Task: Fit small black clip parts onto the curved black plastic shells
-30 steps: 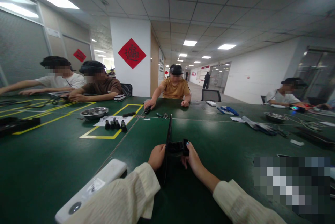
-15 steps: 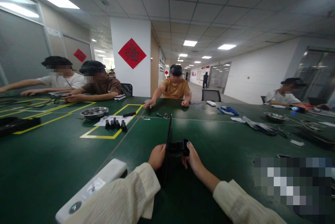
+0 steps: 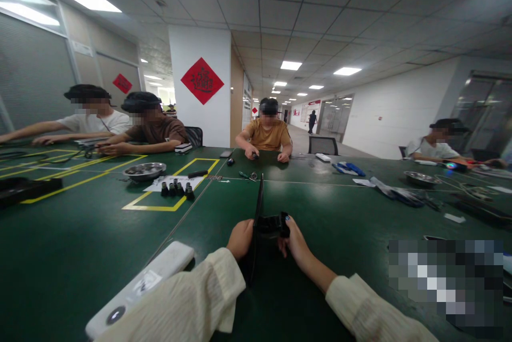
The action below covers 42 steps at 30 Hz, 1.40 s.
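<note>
A thin black flat panel (image 3: 260,200) stands upright, seen nearly edge-on, in front of me. From its right face juts a black bracket-like part (image 3: 270,223). My left hand (image 3: 240,239) is closed on the panel's left side, its fingertips hidden behind the edge. My right hand (image 3: 294,236) grips the outer end of the bracket-like part, thumb on top and fingers curled below. The exact kind of this black object cannot be made out.
A white oblong device (image 3: 140,288) lies by my left forearm. Several black cylindrical parts (image 3: 176,189) stand on paper near a metal bowl (image 3: 144,172). Across the green table (image 3: 320,208) sits a person (image 3: 269,136). Gloves (image 3: 394,191) lie to the right, before a pixelated area.
The person across has drawn an outstretched hand back towards their body; a small dark item now shows at that hand. My hands and the black object have hardly moved.
</note>
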{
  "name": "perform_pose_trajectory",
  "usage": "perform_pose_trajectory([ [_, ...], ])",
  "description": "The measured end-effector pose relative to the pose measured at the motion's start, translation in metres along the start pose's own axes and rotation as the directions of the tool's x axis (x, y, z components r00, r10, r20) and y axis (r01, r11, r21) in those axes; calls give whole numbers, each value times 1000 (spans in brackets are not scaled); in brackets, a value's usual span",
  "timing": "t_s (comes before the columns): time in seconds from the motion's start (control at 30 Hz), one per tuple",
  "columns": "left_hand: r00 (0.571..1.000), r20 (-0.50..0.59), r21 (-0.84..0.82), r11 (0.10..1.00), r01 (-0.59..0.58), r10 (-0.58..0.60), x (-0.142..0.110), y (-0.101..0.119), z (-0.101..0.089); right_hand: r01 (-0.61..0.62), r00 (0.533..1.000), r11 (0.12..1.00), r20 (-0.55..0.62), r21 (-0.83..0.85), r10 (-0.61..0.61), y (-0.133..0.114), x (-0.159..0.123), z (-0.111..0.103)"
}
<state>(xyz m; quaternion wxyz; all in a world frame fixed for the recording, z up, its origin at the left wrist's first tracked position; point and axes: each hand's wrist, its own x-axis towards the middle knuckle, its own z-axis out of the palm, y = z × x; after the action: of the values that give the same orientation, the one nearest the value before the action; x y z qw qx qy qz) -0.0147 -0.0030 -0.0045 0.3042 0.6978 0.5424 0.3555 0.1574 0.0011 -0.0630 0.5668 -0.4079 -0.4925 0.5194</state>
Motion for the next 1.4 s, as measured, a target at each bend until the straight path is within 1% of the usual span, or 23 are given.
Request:
perform_pose_trajectory([
  [0.23,1000,0,-8,1000,6,-6,3,-6,3,-11,1000,1000,8,-10,11,-1,0,-1],
  [0.43,1000,-18,-41,999,15,-16,3,-1,1,0,1000,1000,17,-10,0,-2,-1,-1],
  [0.7,998,-30,-51,998,46,-48,5,-7,4,-1,1000,1000,-14,-1,1,0,0,1],
  [0.83,999,-26,-64,997,40,-42,4,-6,4,-9,1000,1000,-5,0,9,1,1,0],
  [0.97,999,-18,-42,999,27,-28,4,-5,3,-6,1000,1000,5,-2,6,0,0,-1],
  [1.23,1000,14,-44,999,-10,11,6,-10,5,-7,1000,1000,0,0,7,-1,-1,1],
  [1.4,1000,25,-29,999,-16,17,4,-10,3,-15,1000,1000,-15,9,15,-2,0,1],
])
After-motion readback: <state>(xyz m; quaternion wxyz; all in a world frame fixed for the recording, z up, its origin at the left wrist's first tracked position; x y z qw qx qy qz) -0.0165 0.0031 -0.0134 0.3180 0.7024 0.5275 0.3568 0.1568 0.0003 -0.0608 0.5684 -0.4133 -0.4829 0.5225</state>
